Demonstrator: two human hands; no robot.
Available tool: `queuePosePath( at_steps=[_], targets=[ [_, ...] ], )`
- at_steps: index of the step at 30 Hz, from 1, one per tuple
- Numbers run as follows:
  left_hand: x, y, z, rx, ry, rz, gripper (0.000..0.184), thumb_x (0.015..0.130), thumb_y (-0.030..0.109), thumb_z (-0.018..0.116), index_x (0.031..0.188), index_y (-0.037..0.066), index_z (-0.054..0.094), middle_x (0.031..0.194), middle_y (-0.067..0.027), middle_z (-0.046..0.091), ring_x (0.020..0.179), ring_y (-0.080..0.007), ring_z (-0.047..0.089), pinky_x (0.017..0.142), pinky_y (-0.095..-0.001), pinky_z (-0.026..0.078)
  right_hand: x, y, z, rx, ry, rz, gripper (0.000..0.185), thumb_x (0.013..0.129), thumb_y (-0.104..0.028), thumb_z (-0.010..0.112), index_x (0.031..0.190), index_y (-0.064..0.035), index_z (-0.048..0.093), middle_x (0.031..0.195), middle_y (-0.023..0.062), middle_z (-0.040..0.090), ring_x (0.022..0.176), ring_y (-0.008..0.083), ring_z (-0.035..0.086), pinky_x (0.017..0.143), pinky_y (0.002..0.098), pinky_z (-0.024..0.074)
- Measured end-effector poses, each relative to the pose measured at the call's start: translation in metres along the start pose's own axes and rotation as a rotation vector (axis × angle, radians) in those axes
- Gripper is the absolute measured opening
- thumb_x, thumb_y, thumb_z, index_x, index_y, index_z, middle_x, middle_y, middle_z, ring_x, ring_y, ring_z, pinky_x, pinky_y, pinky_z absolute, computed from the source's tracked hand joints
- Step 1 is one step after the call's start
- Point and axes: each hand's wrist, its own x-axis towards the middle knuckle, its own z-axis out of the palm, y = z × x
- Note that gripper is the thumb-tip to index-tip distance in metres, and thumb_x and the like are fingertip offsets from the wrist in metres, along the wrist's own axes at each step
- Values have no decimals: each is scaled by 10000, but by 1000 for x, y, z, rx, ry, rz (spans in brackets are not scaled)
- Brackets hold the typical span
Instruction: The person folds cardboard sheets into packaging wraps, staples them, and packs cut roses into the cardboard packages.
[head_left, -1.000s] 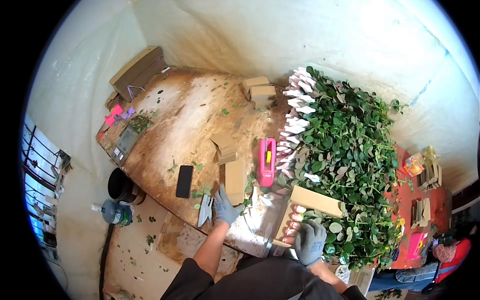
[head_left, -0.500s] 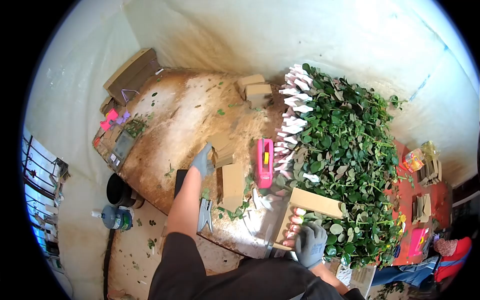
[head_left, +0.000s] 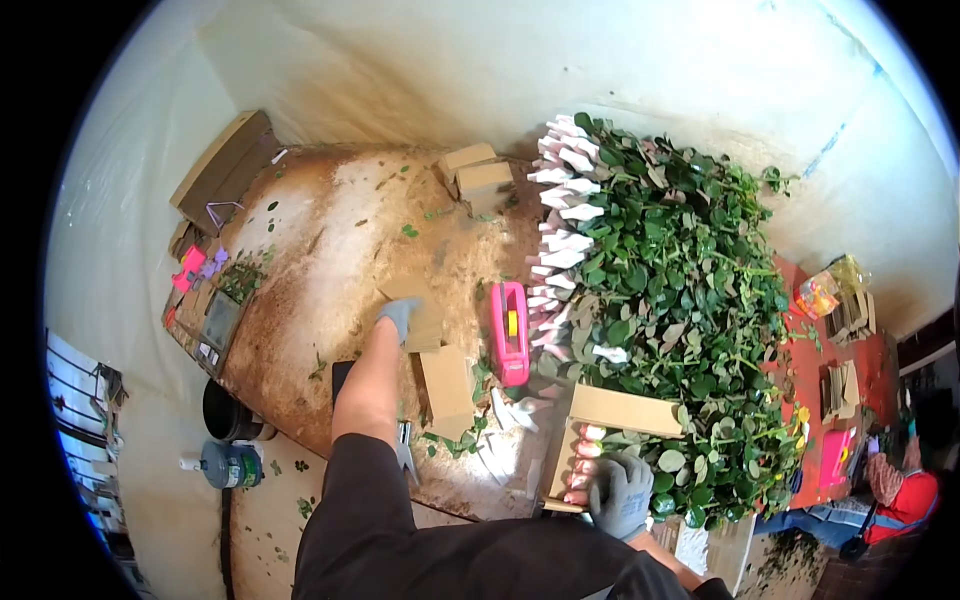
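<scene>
Left hand is off the near cardboard sheet it touches in the first frame, now at the cardboard stack, at 11 o'clock from that sheet. Whole view shifts too; forearm now hides most of the phone. Right hand stays by the flower heads.

Left to right: phone sits at 8 o'clock from left hand, peeking past the arm. Left hand reaches over the stack; fingertips unclear, can't tell how open or if it grips a piece. Stapler lies at 7 o'clock from the sheet, near the table edge, probably for easy reach. Pink tape dispenser stands at 2 o'clock from the sheet, likely handy for both hands. Flower heads line up inside the folded cardboard, likely to keep them even. Right hand, fingers half curled, is against them at 5 o'clock, probably steadying; firm hold, can't tell. Leafy stems pile at 1 o'clock from right hand, white wraps all facing left.
</scene>
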Motion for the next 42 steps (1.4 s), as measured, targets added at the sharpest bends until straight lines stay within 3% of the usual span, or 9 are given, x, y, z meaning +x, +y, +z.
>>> queuePosePath(
  at_steps=[4, 8, 16, 18, 22, 25, 28, 35, 42],
  targets=[
    [-50, 36, -41, -505, -326, 121, 384, 927, 264, 721, 1225, 27, 675, 1100, -102, 738, 913, -260, 724, 816, -421, 603, 1, 0, 0, 20, 2, 3, 426, 789, -199, 687, 1189, -81, 599, 1226, 170, 569, 1177, 396, 519, 1022, 530, 383],
    [-177, 64, -65, -505, -443, 333, 448, 936, 259, 737, 1268, -24, 632, 1110, -114, 720, 955, -225, 713, 839, -359, 589, -2, -1, 1, 15, 29, 1, 417, 796, -177, 687, 1188, -69, 593, 1240, 163, 577, 1181, 388, 524, 1030, 522, 387],
    [-252, -44, -22, -46, -254, 554, 466, 879, 246, 808, 1221, -24, 643, 1087, -118, 735, 944, -232, 714, 842, -344, 556, -8, 1, 2, 21, 103, -25, 390, 816, -162, 688, 1183, -64, 600, 1252, 166, 575, 1192, 394, 521, 1032, 523, 388],
    [-257, -51, -17, 295, 17, 601, 483, 833, 261, 832, 1206, 4, 663, 1033, -152, 753, 897, -288, 726, 829, -385, 557, -9, 2, 3, 37, 109, -36, 384, 821, -163, 693, 1180, -61, 601, 1253, 169, 573, 1191, 397, 521, 1030, 525, 390],
    [-282, -32, -12, 718, 326, 592, 807, 778, 470, 819, 1393, 30, 538, 1387, -241, 564, 1275, -417, 540, 1032, -506, 458, -10, 2, 2, 53, 126, -40, 390, 824, -176, 701, 1179, -53, 597, 1257, 172, 568, 1193, 399, 517, 1028, 527, 390],
    [-279, -26, -5, 649, 253, 526, 941, 777, 598, 768, 1473, 48, 455, 1505, -241, 427, 1391, -451, 392, 1098, -551, 387, -11, 2, 0, 53, 138, -45, 399, 818, -160, 697, 1188, -50, 594, 1254, 172, 568, 1187, 400, 516, 1019, 526, 394],
    [-289, -20, 9, 730, 339, 551, 965, 785, 649, 739, 1488, 59, 443, 1453, -242, 499, 1356, -443, 451, 1094, -564, 392, -13, 3, 1, 62, 147, -47, 411, 813, -149, 692, 1198, -46, 589, 1252, 171, 568, 1181, 403, 516, 1014, 526, 396],
    [-270, -24, 26, 840, 385, 485, 1004, 764, 613, 776, 1518, 66, 402, 1351, -238, 604, 1317, -421, 518, 1090, -560, 395, -14, 6, 3, 98, 177, -50, 359, 846, -181, 690, 1173, -66, 595, 1255, 163, 560, 1208, 381, 506, 1032, 513, 386],
    [-285, -17, 32, 939, 538, 708, 998, 753, 489, 815, 1521, 31, 371, 1300, -201, 621, 1239, -387, 547, 1056, -534, 363, -15, 5, 0, 113, 146, -31, 349, 848, -181, 689, 1167, -66, 605, 1249, 155, 559, 1211, 372, 505, 1034, 508, 384]
  ],
)
